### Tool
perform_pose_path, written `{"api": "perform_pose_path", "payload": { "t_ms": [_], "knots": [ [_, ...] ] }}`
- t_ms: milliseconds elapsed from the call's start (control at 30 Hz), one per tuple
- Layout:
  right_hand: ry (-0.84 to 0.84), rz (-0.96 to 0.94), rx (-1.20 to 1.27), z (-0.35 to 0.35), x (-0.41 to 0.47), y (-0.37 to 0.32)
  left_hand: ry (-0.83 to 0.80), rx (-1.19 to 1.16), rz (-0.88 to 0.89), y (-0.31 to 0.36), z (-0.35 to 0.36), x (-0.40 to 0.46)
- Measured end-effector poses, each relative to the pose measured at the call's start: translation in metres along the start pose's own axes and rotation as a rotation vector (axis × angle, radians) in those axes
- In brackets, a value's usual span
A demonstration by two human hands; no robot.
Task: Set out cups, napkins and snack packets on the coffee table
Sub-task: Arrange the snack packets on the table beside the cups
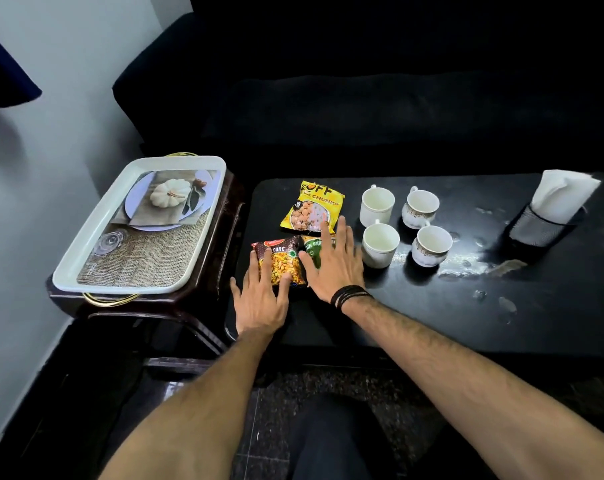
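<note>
Head view: yellow snack packet (312, 208) reading "CHUNKS" lies on the black desk (432, 306), long axis pointing away. Nearer, a brown packet (280, 261) reading "TURE" and a green packet (316, 251), print unreadable. Left hand (260, 299) and right hand (331, 265) rest flat, each grip spread.

Both bare forearms reach forward from the bottom of the view, converging toward the middle. The left hand (261, 299) lies palm down, fingers spread and flat, thumb out to the left. The right hand (331, 263), just beside it, is also palm down with fingers splayed; dark cord bands (349, 295) circle its wrist.
</note>
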State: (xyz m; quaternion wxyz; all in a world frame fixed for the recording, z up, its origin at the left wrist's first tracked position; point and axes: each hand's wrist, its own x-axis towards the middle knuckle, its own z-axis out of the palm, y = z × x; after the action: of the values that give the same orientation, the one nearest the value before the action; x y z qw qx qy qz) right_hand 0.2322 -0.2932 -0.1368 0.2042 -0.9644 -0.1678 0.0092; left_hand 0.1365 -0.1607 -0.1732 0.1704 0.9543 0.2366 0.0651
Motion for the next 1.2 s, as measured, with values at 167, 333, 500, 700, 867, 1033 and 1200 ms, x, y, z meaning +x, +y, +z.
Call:
{"api": "perform_pose_path", "payload": {
  "t_ms": [167,333,500,700,867,1033,1200],
  "knots": [
    [-0.011,-0.037,0.052,-0.021,0.067,-0.018,-0.011,0.008,0.022,0.001,0.001,0.0],
    [-0.326,0.092,-0.044,-0.004,0.118,-0.022,0.019,0.007,0.034,-0.001,0.005,0.001],
    [-0.465,-0.043,-0.146,0.015,0.132,-0.03,0.024,0.036,0.039,-0.003,0.008,0.003],
    [-0.459,-0.147,-0.161,0.014,0.137,-0.028,-0.007,0.069,0.047,-0.001,0.007,0.003],
    [-0.366,-0.214,-0.16,0.026,0.13,-0.029,0.025,0.027,0.077,-0.001,0.006,0.002],
    [-0.43,-0.19,-0.173,0.022,0.133,-0.029,0.052,0.017,0.12,-0.002,0.006,0.002],
    [-0.037,-0.243,0.129,0.01,0.082,-0.035,0.033,-0.013,0.1,-0.002,0.008,0.003]
  ]
}}
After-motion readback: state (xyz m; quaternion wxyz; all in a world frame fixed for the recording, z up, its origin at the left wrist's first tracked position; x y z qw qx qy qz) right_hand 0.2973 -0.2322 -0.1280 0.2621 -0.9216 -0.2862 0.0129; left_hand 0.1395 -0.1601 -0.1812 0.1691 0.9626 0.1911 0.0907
